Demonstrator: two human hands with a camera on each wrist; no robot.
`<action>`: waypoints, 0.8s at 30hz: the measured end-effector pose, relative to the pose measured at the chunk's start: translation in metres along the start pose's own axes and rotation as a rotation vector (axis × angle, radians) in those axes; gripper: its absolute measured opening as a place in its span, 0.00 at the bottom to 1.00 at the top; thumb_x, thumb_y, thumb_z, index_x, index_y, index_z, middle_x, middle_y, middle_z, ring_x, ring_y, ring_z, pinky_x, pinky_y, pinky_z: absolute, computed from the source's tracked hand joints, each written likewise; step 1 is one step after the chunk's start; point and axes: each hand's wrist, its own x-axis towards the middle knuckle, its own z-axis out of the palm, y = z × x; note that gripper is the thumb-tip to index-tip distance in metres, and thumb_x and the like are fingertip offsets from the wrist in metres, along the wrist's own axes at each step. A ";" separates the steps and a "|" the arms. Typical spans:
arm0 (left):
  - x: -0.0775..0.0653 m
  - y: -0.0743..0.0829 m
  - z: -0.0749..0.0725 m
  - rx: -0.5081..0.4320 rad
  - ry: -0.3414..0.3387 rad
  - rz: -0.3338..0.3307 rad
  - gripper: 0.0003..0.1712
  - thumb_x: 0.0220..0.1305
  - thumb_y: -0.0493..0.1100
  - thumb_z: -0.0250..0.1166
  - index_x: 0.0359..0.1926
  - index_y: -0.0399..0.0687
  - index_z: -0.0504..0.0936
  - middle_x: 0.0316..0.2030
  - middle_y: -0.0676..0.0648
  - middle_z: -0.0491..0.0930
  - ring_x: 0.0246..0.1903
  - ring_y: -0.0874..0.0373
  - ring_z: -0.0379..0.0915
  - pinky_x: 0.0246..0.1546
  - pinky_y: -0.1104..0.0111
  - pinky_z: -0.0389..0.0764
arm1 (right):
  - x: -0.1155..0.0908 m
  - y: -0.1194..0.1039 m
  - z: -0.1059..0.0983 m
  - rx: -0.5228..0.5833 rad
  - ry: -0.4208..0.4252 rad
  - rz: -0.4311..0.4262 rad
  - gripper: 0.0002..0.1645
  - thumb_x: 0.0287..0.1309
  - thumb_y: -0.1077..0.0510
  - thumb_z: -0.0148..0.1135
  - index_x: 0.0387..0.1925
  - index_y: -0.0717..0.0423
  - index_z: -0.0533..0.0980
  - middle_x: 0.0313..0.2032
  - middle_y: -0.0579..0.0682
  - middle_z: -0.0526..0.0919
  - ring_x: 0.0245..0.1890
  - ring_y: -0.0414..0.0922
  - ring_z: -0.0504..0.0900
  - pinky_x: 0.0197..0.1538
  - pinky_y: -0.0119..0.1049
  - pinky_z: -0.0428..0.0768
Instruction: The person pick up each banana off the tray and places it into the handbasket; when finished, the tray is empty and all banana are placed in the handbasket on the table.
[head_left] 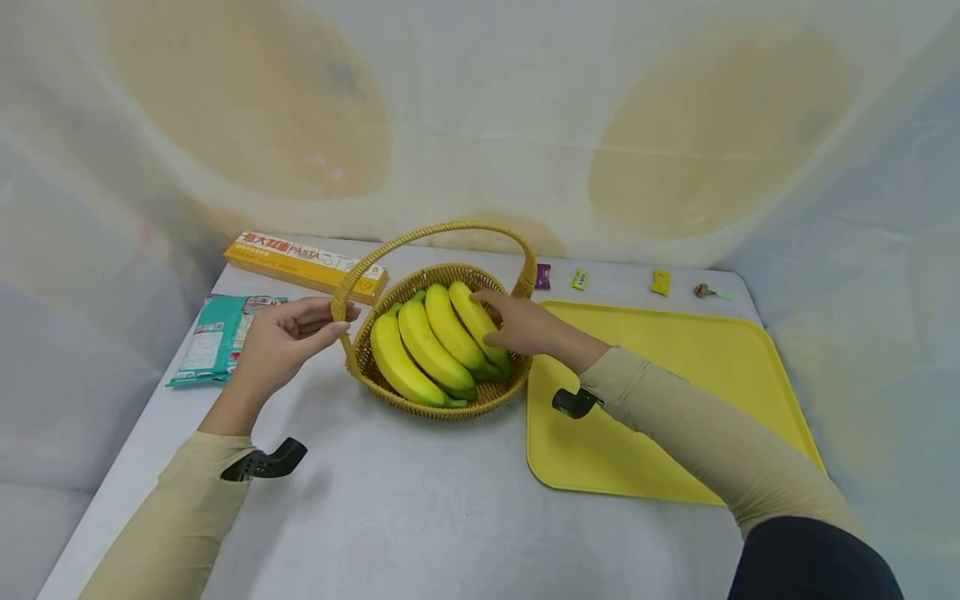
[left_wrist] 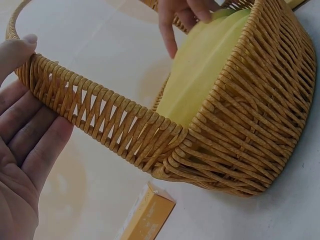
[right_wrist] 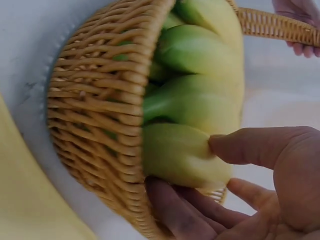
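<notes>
A woven wicker basket (head_left: 442, 412) with a tall arched handle (head_left: 431, 234) stands on the white table. Inside lies a bunch of yellow bananas (head_left: 437, 342), greenish at the ends. My left hand (head_left: 281, 337) holds the left side of the handle between thumb and fingers, as the left wrist view shows close up. At the bunch's right side, my right hand (head_left: 528, 323) grips the outermost banana (right_wrist: 175, 155), thumb on top and fingers between it and the basket's rim. Part of those fingers is hidden by the rim and fruit.
A yellow tray (head_left: 600, 467) lies on the right. Behind it are a purple wrapped candy (head_left: 542, 276), a small yellow-green packet (head_left: 580, 279), a yellow packet (head_left: 660, 282) and a lollipop (head_left: 705, 291). Leftward are a pasta box (head_left: 300, 265) and a teal bag (head_left: 213, 342).
</notes>
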 end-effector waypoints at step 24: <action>0.000 -0.001 0.001 -0.011 0.010 0.003 0.18 0.69 0.40 0.69 0.56 0.37 0.83 0.48 0.47 0.87 0.49 0.63 0.84 0.51 0.73 0.83 | -0.022 0.016 0.005 0.078 0.072 -0.048 0.39 0.70 0.56 0.61 0.77 0.53 0.59 0.63 0.62 0.77 0.54 0.53 0.82 0.43 0.41 0.83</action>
